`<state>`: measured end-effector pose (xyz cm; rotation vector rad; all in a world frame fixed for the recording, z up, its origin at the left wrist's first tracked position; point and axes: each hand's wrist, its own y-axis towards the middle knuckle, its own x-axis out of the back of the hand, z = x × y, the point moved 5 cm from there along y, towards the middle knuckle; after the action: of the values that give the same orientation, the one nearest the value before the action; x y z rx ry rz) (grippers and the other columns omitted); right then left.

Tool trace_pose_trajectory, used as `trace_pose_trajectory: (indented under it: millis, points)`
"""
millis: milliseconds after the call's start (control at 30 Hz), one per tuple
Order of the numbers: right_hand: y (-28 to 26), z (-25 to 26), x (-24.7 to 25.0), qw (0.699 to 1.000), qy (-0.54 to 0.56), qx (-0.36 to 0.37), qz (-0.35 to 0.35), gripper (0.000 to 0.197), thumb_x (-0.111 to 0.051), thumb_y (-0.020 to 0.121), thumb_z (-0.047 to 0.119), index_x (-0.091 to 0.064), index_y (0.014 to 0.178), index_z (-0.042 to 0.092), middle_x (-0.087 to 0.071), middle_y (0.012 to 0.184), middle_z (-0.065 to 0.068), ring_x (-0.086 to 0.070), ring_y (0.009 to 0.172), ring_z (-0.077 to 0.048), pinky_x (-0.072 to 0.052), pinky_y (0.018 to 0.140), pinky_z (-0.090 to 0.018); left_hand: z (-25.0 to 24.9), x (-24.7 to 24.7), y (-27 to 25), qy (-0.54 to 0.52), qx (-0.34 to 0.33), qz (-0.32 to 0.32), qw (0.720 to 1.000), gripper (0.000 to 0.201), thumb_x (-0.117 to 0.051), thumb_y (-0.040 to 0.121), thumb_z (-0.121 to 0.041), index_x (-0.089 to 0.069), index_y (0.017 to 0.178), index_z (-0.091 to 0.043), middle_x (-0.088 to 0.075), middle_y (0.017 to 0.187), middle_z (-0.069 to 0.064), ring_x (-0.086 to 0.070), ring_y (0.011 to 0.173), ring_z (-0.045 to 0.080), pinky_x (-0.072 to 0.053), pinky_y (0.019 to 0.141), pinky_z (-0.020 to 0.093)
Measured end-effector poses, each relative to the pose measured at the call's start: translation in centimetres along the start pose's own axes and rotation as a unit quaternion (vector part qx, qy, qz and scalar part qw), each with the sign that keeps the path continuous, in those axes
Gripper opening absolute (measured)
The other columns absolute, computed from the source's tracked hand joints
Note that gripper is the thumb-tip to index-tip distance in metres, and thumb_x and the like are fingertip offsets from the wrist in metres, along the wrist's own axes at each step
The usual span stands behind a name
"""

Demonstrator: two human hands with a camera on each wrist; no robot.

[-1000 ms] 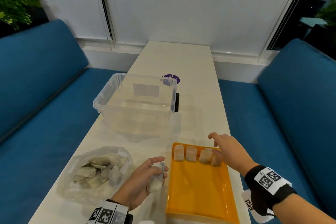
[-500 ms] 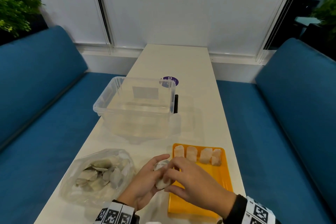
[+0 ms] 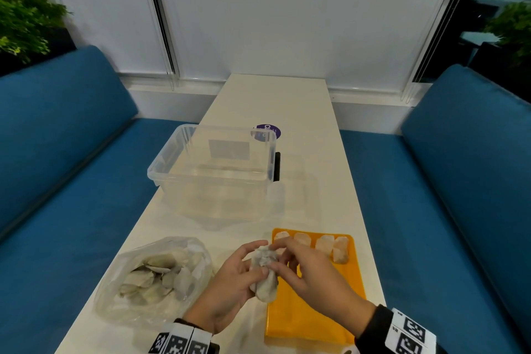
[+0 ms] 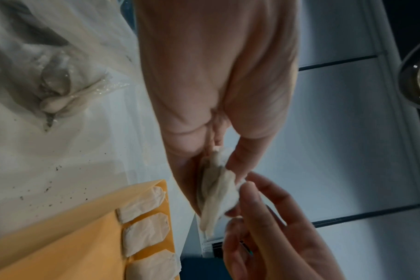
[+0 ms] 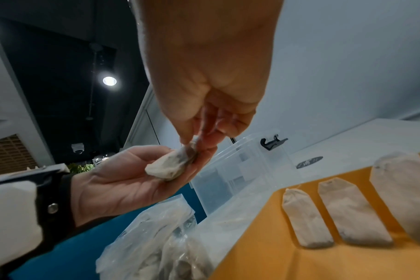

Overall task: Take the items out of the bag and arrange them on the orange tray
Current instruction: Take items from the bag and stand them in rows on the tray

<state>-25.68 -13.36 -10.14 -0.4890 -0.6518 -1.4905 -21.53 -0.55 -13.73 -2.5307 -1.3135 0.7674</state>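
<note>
Progress is early: four sachets [image 3: 311,244] line the orange tray [image 3: 310,322]; many fill the bag [image 3: 155,276]. The left hand [image 3: 230,284] cups a bunch of sachets [image 3: 264,273] while the right hand [image 3: 313,273] pinches one.

The left hand [image 3: 230,284] lies palm-up (fingers cupped) while the right hand [image 3: 313,273] pinches from above.

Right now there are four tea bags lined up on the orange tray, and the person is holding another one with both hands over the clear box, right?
Not quite. Both hands hold the tea bag by the near-left edge of the orange tray, not over the clear box; the head view shows it. Four tea bags do line the tray.
</note>
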Motion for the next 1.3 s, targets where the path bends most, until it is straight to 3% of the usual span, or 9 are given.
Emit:
trace_pose_trajectory:
  millis: [167,300,400,533,767,967,1067,1167,1300]
  points:
    - [0.8,-0.2,0.2,1.0,-0.001,-0.026,-0.002,0.014,-0.062,0.087,0.034,-0.058,0.099,0.036,-0.049,0.093,0.018,-0.052,0.08,-0.004,-0.041,0.069,-0.008,-0.2,0.3,0.0,0.057,-0.017,-0.025,0.998,0.035,-0.059,0.086,-0.001,-0.056,0.113,-0.022,-0.069,0.105,0.009,-0.066,0.096,0.023,-0.054,0.082,0.037]
    - [0.9,-0.2,0.4,0.998,0.038,-0.045,0.021,0.021,-0.068,0.083,0.027,-0.052,0.078,0.039,-0.056,0.086,0.014,-0.056,0.076,0.001,-0.043,0.063,-0.01,0.2,0.6,0.1,0.068,-0.017,-0.032,0.997,0.035,-0.063,0.083,0.0,-0.056,0.113,-0.018,-0.067,0.104,0.007,-0.065,0.092,0.019,-0.057,0.071,0.031]
    - [1.1,-0.4,0.6,0.996,0.063,-0.061,0.035,0.021,-0.07,0.082,0.027,-0.053,0.083,0.04,-0.058,0.081,0.012,-0.053,0.07,0.001,-0.043,0.063,-0.011,0.2,0.7,0.3,0.073,-0.022,-0.032,0.997,0.036,-0.065,0.081,0.0,-0.056,0.113,-0.015,-0.066,0.101,0.007,-0.064,0.087,0.017,-0.055,0.066,0.028]
    - [1.4,-0.4,0.8,0.995,0.053,-0.067,0.058,0.02,-0.069,0.082,0.028,-0.057,0.078,0.042,-0.056,0.085,0.013,-0.053,0.077,-0.002,-0.044,0.067,-0.011,0.4,0.8,0.4,0.092,-0.019,-0.027,0.995,0.033,-0.066,0.082,-0.005,-0.056,0.112,-0.018,-0.066,0.107,0.01,-0.064,0.094,0.021,-0.055,0.074,0.034]
    - [1.4,-0.5,0.9,0.973,0.187,-0.103,0.094,0.006,-0.064,0.086,0.013,-0.064,0.085,0.018,-0.065,0.078,0.0,-0.065,0.066,-0.006,-0.053,0.064,-0.019,0.4,1.0,0.3,0.102,-0.02,-0.036,0.994,0.025,-0.063,0.085,-0.01,-0.058,0.109,-0.017,-0.065,0.102,0.007,-0.06,0.09,0.018,-0.048,0.07,0.031]
    - [1.9,-0.5,1.1,0.994,0.017,-0.081,0.067,0.016,-0.067,0.084,0.023,-0.058,0.077,0.034,-0.059,0.083,0.014,-0.053,0.074,-0.002,-0.044,0.067,-0.012,0.9,0.9,0.2,0.065,0.007,-0.016,0.998,0.03,-0.063,0.085,-0.009,-0.056,0.112,-0.016,-0.062,0.115,0.012,-0.061,0.099,0.025,-0.053,0.079,0.038]
    - [2.2,0.3,2.0,0.996,-0.018,-0.066,0.059,0.005,-0.064,0.086,0.024,-0.065,0.087,0.029,-0.059,0.082,0.016,-0.055,0.078,-0.003,-0.043,0.069,-0.011,1.0,0.9,0.1,0.071,0.013,-0.004,0.997,0.035,-0.065,0.082,-0.002,-0.055,0.113,-0.014,-0.063,0.109,0.013,-0.062,0.091,0.024,-0.055,0.076,0.036]
    - [3.1,0.3,4.0,0.997,-0.053,-0.055,-0.003,0.015,-0.061,0.088,0.022,-0.069,0.101,0.021,-0.06,0.089,0.013,-0.054,0.08,-0.002,-0.041,0.07,-0.006,0.9,1.6,0.0,0.055,0.013,-0.034,0.998,0.031,-0.062,0.085,-0.002,-0.055,0.113,-0.011,-0.063,0.097,0.012,-0.063,0.079,0.021,-0.055,0.066,0.028]
    - [3.7,-0.3,4.8,0.989,-0.14,-0.041,-0.012,0.02,-0.055,0.092,0.019,-0.067,0.108,0.021,-0.062,0.102,0.007,-0.049,0.083,-0.003,-0.039,0.068,-0.004,0.9,2.5,0.1,0.057,0.016,-0.072,0.996,0.026,-0.059,0.088,-0.004,-0.056,0.112,-0.013,-0.064,0.095,0.011,-0.064,0.081,0.021,-0.054,0.066,0.029]
